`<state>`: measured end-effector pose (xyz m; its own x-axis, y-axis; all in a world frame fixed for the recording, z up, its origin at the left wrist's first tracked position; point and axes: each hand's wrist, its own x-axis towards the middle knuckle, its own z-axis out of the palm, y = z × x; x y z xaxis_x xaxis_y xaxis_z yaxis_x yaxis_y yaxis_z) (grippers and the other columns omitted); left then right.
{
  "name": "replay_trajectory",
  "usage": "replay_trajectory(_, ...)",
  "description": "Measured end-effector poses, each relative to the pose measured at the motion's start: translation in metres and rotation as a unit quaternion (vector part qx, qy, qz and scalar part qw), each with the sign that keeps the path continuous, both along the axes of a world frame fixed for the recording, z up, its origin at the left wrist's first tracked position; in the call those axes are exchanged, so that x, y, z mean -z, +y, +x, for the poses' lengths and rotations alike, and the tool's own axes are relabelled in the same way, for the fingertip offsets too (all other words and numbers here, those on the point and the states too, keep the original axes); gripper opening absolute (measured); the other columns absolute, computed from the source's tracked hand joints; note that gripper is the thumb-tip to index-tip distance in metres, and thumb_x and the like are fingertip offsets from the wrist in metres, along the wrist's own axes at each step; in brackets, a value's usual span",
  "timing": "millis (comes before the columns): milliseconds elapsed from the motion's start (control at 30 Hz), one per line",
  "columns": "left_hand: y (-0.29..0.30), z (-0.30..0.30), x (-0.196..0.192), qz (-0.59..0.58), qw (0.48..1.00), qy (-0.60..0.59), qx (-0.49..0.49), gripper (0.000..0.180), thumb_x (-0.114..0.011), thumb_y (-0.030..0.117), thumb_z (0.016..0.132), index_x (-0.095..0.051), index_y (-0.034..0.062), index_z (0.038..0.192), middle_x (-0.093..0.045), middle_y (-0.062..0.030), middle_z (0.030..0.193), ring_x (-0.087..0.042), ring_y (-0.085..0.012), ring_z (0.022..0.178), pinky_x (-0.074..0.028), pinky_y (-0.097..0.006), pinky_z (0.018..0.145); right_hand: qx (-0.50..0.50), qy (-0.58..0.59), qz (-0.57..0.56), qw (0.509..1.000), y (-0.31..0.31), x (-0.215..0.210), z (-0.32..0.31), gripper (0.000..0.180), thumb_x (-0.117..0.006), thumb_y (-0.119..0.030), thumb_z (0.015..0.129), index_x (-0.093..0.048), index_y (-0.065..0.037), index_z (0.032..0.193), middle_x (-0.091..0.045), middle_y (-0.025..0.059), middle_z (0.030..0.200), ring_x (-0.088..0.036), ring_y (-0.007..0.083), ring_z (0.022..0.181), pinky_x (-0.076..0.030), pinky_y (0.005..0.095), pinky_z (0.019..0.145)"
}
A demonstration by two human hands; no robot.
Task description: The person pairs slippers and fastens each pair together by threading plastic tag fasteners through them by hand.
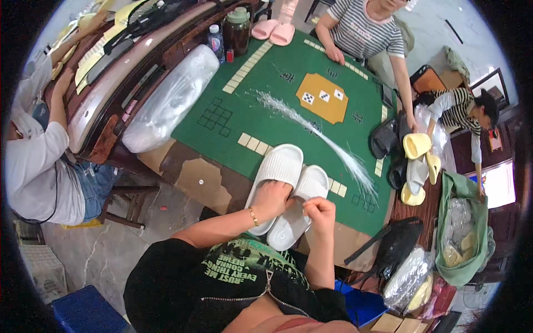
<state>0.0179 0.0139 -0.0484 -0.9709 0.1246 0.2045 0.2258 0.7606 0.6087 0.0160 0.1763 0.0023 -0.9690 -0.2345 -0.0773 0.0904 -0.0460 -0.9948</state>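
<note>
A pair of white slide slippers lies side by side at the near edge of the green mat, toes pointing away from me. My left hand [272, 198] is at the foot opening of the left slipper [279, 162], its fingers curled at the strap's inner edge and partly hidden. Just over the right slipper [290, 223], my right hand [320, 214] is closed in a pinch; whatever it holds is too small to make out. Beyond the slippers, a loose bundle of thin clear plastic strands [322, 136] stretches across the green mat [222, 139].
A plastic-wrapped roll [172, 100] lies at left, near a jar [237, 30] and a bottle [215, 41]. Pink slippers [273, 31] stand far off. A co-worker's hand [412, 123] touches piled black and yellow slippers [416, 145]. A green sack [463, 266] stands at right.
</note>
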Motion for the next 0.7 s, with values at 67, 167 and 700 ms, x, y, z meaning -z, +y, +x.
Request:
replay_trajectory(67,-0.008,-0.003,-0.001,0.005,1.0,-0.017,-0.005,0.032,-0.068,0.026,0.068,-0.057,0.0022,0.085,-0.056,-0.017,0.087,-0.056,-0.034,0.078,-0.045,-0.043,0.069,0.014,-0.002,-0.071,0.997,0.016,0.008,0.0,0.009,-0.053,0.006,0.073,-0.061,0.002,0.075,-0.056,0.0049,0.06,-0.048,0.0088,0.05,-0.035,0.0215,0.045)
replay_trajectory(167,-0.031,-0.012,-0.005,0.011,0.999,-0.016,-0.031,0.031,-0.068,0.023,0.065,-0.058,0.0006,0.085,-0.057,-0.017,0.084,-0.057,-0.0337,0.077,-0.046,-0.042,0.069,0.047,0.053,-0.187,0.98,0.034,-0.002,-0.006,0.011,-0.051,0.008,0.075,-0.059,0.001,0.073,-0.052,0.0041,0.059,-0.041,0.0099,0.047,-0.031,0.0231,0.044)
replay_trajectory(700,-0.191,-0.067,-0.07,-0.195,0.941,-0.001,-0.277,0.033,-0.067,0.021,0.072,-0.058,-0.0008,0.094,-0.057,-0.0192,0.09,-0.055,-0.0355,0.087,-0.044,-0.042,0.074,0.294,0.068,-0.324,0.897,0.129,0.014,-0.016,0.01,-0.057,-0.012,0.085,-0.056,-0.002,0.087,-0.053,0.0034,0.071,-0.047,0.0135,0.065,-0.037,0.0254,0.056)
